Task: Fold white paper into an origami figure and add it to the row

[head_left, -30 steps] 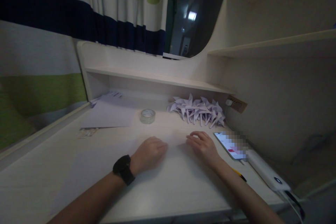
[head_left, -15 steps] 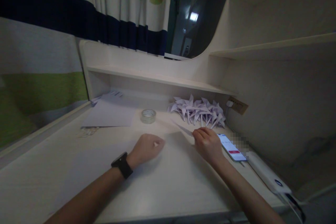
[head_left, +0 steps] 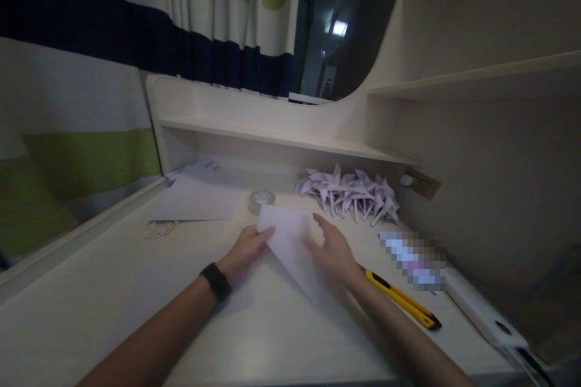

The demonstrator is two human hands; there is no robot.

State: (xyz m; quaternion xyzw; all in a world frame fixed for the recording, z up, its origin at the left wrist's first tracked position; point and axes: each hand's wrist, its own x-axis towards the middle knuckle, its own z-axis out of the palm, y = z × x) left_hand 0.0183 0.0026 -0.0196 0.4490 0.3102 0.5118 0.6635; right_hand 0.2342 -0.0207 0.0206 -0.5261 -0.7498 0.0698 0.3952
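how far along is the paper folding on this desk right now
Done: a heap of folded paper shapes sits under the shelf. In hand: one white sheet, partly lifted, between the left hand and right hand. Left: that sheet shows one fold at most, and flat sheets wait by the tape roll.

**My two hands meeting at the middle of the view**

Both my bare forearms reach forward from the bottom edge and angle inward toward each other. My left hand [head_left: 245,249] comes in from the lower left, with a dark band around the wrist. Its fingers are extended forward and pinched lightly together at the tips, thumb side up. My right hand [head_left: 331,251] comes in from the lower right, palm facing down. Its fingers [head_left: 320,221] are spread and gently curved, the index finger stretched furthest forward. The two hands sit close beside each other without touching, at about the same height.
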